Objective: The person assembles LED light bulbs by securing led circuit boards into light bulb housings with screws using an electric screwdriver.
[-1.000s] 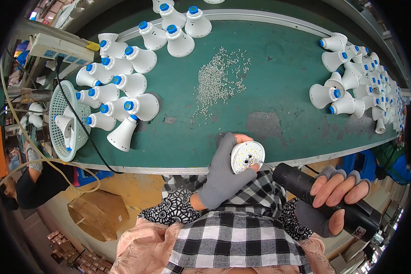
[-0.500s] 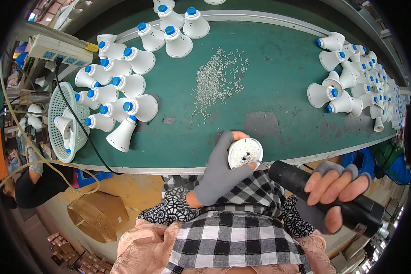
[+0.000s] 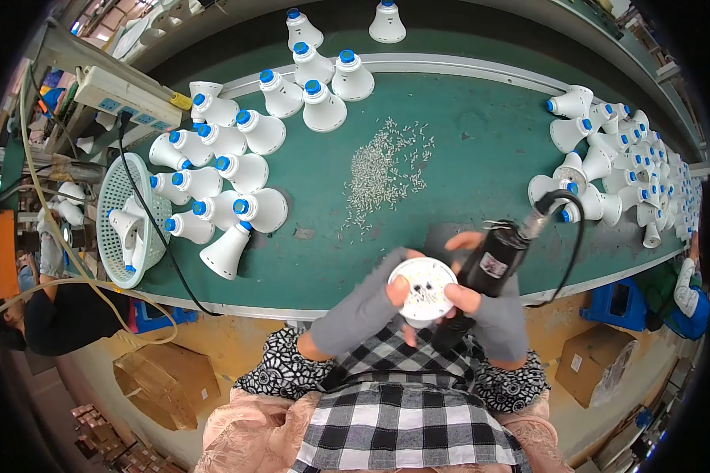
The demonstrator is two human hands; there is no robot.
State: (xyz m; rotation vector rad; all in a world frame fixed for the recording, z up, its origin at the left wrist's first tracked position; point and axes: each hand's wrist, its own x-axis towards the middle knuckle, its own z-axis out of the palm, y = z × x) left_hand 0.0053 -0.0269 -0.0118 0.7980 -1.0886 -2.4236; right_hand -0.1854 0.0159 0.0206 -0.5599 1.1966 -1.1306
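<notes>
Both hands meet on the round LED bulb (image 3: 423, 288), nearer you than the screw pile (image 3: 383, 169). Your left hand (image 3: 367, 303) grips its rim, and your right hand (image 3: 489, 309) pinches the other side while clasping the black electric screwdriver (image 3: 493, 260). The screwdriver's white label is too small to read. Far left of the pile, the mesh basket (image 3: 114, 180) holds a few white housings (image 3: 126, 225). A left cluster (image 3: 229, 169) and a right cluster (image 3: 599, 150) of housings flank the pile, and a far cluster (image 3: 323, 110) lies beyond it.
</notes>
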